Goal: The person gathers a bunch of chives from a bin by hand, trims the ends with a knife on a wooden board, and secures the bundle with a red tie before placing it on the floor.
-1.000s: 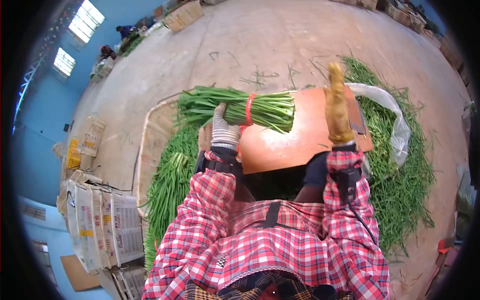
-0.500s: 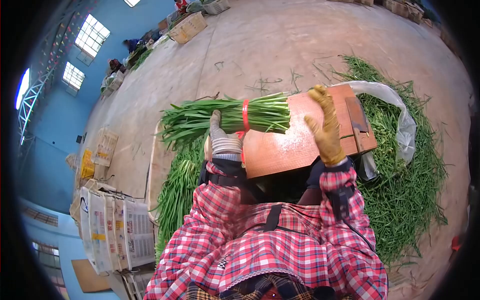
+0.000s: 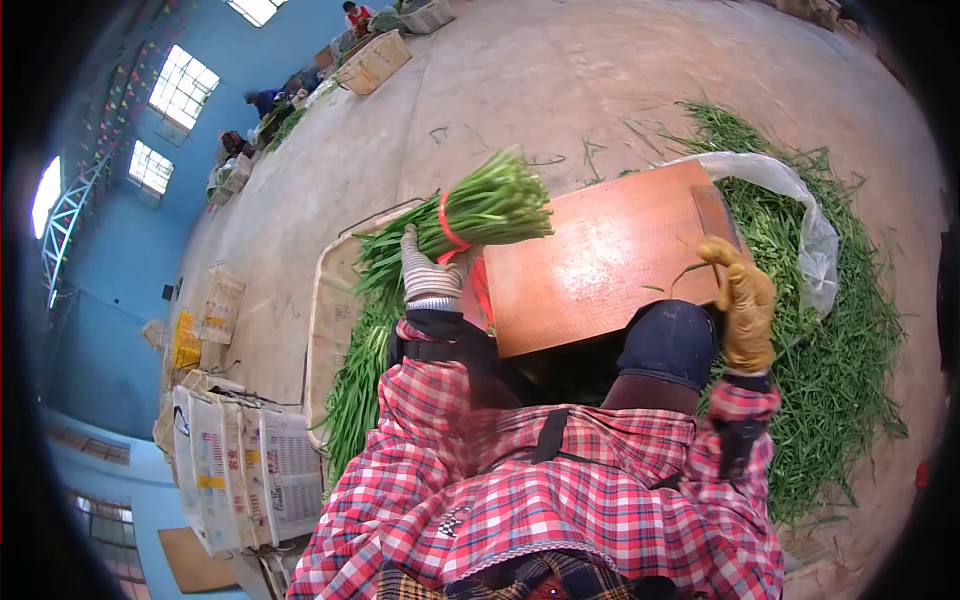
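My left hand, in a pale striped glove, grips a bundle of green chives bound by a red band. The cut ends tilt up to the right, over the edge of the brown board. At the board's right end my right hand, in a yellow glove, has its fingers curled together. A thin green leaf sticks out from its fingertips. Below my left hand, more chives lie in a pale crate.
A heap of loose green trimmings and a clear plastic sheet lie to the right. White crates stand at the lower left. Other people are among crates and greens far off at the upper left.
The bundle has moved left toward the crate and tilted, its cut ends rising. My right hand has come down and right, its spread fingers now closed around a thin leaf.
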### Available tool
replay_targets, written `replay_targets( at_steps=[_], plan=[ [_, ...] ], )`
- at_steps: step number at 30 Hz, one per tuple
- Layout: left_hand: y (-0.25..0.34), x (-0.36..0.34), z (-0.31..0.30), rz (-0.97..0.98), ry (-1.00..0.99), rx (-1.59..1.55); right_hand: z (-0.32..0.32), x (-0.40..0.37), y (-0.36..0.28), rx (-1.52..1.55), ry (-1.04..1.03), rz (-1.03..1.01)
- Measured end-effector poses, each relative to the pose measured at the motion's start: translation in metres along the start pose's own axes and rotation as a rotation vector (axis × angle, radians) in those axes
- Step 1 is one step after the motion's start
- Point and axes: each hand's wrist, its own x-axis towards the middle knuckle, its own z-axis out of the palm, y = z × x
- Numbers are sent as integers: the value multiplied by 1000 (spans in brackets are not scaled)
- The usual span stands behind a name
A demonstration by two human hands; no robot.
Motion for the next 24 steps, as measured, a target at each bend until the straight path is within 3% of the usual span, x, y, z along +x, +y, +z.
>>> replay_targets(
  at_steps=[2,5,6,8,10,12,13,15,17,18,19,20,22,23,24],
  plan=[
    [15,-2,1,53,-43,32,-50,-8,31,-337,2,159],
    [29,-20,-3,1,-102,-88,-48,-15,97,-507,92,37],
    [35,-20,-10,-39,-101,-141,-27,-13,111,-237,43,145],
    [31,-4,-40,226,-48,65,39,-3,99,-418,-380,37],
    [7,-1,-61,278,24,-1,127,-6,77,-314,-644,54],
    [-20,-18,-71,207,13,-207,189,-14,128,211,-644,337],
    [-32,-23,-72,164,-31,-263,204,5,124,-338,-832,399],
    [-37,-38,-79,76,-186,-162,205,36,162,-469,-883,310],
    [-36,-56,-86,18,-390,84,202,35,179,305,-629,369],
    [-20,-70,-108,-43,-565,348,218,34,153,613,-491,437],
    [5,-90,-120,-110,-751,612,238,39,123,657,-530,349],
    [41,-132,-102,270,-475,1197,255,42,101,719,-561,270],
    [73,-150,-120,1219,-178,1458,283,50,77,625,-499,328],
    [93,-160,-124,1312,12,1718,299,53,71,593,-534,366],
    [87,-160,-122,1172,41,1808,296,59,70,601,-543,365]
  ],
)
